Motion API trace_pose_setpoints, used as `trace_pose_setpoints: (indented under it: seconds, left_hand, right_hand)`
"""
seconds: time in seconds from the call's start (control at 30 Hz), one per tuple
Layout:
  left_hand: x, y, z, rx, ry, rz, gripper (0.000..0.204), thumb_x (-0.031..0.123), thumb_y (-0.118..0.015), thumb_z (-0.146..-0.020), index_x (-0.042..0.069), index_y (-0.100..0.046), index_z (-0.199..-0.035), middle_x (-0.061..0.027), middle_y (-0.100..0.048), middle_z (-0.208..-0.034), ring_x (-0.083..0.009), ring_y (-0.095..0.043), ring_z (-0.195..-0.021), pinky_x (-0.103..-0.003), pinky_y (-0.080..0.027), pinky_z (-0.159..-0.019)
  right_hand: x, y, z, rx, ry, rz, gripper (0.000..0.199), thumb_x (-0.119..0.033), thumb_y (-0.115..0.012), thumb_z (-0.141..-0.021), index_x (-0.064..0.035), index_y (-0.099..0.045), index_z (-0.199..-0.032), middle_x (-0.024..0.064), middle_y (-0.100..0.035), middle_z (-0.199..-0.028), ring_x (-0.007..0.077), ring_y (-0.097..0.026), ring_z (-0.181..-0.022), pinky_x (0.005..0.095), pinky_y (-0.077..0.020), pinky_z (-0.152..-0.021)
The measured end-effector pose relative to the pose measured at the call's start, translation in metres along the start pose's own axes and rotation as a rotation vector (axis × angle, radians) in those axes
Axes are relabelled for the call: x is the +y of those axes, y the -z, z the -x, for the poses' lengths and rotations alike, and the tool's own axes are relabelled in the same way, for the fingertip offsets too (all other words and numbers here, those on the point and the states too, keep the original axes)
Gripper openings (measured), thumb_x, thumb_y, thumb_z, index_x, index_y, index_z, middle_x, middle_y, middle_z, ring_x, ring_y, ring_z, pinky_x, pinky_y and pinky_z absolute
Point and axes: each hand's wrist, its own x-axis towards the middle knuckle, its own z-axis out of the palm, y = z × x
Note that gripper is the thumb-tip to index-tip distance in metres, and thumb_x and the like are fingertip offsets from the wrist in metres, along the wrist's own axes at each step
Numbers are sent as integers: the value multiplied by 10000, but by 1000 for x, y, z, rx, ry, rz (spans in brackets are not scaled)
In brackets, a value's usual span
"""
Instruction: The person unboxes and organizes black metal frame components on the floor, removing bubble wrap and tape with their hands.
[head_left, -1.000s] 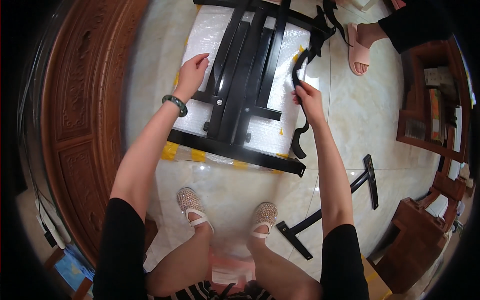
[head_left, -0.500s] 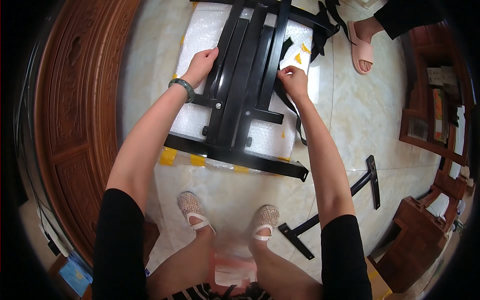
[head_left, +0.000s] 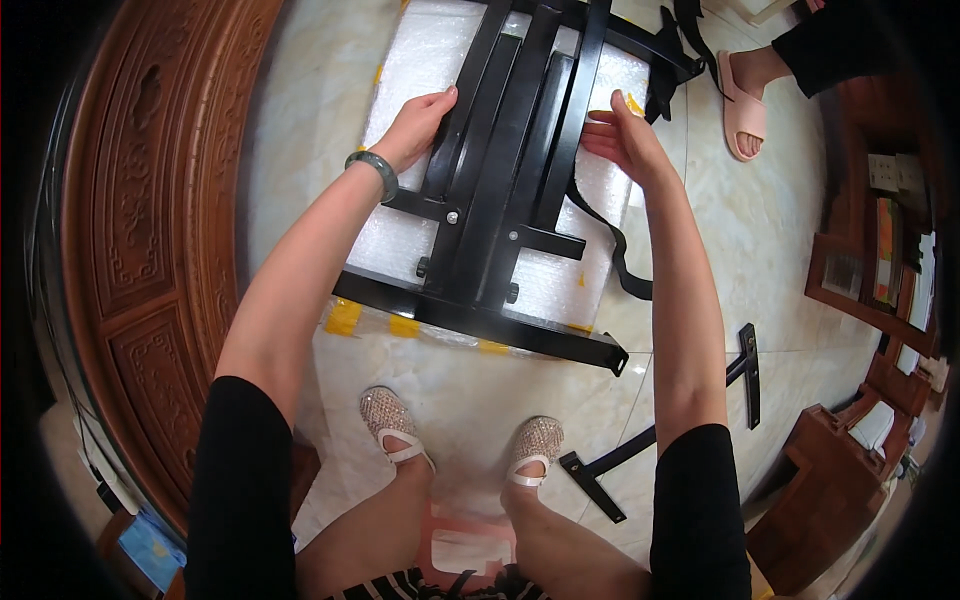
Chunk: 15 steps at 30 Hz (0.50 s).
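Insp. of black metal frame (head_left: 504, 170): flat on bubble-wrapped slab (head_left: 400, 245), my ref. for all positions.

Left grip (head_left: 415, 132): fingertips at frame's left outer bar; can't tell if closed on it or merely touching. Right grip (head_left: 628, 145): open, fingers apart, just beside frame's right outer bar, contact unclear, holding nothing I can see. Black strap (head_left: 619, 250) trails from frame's right bar over slab edge, below right grip.

Risks, my judgement: strap could snag or get trapped under frame if the bars shift, cause being its loose run. Fingers could be pinched between bars & slab if frame drops or slides; wrap looks slick, so sliding is poss. Frame's near-right end overhangs the slab, so could knock shins if swung.

Edges/room: carved wood panel (head_left: 130, 180) stands left of frame w/ a strip of floor (head_left: 300, 130) between. Co-worker's foot (head_left: 745, 115) is right of frame's far end; approx. limits swing there. Loose H-shaped bar (head_left: 620, 452) lies near-right of frame, a trip hazard. Most room: near side, before the shoes (head_left: 390, 415).
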Motion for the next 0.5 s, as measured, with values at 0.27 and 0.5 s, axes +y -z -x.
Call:
trace_pose_setpoints:
  seconds: [0.27,0.5]
  left_hand:
    - [6,-4,-7,2,4,43,435,363,-479,-981,-29,-576,-1142,-54,-629,-1027,-113,-571,-881,-246,-464,-791]
    - [24,-6,-35,-70,-28,25,548,431,-396,-995,-21,-457,-1299,-109,-586,-1154,-163,-576,-1012,-274,-456,-915]
  right_hand:
    - [6,-7,-11,-263,-97,-409,1050,-763,-214,-854,141,-207,-1389,302,-383,-1379,350,-410,-1286,436,-315,-1077]
    - [8,-12,-31,-231,-4,-580,1016,-785,-149,-836,96,-374,-1289,143,-657,-1031,221,-630,-955,362,-461,-888]
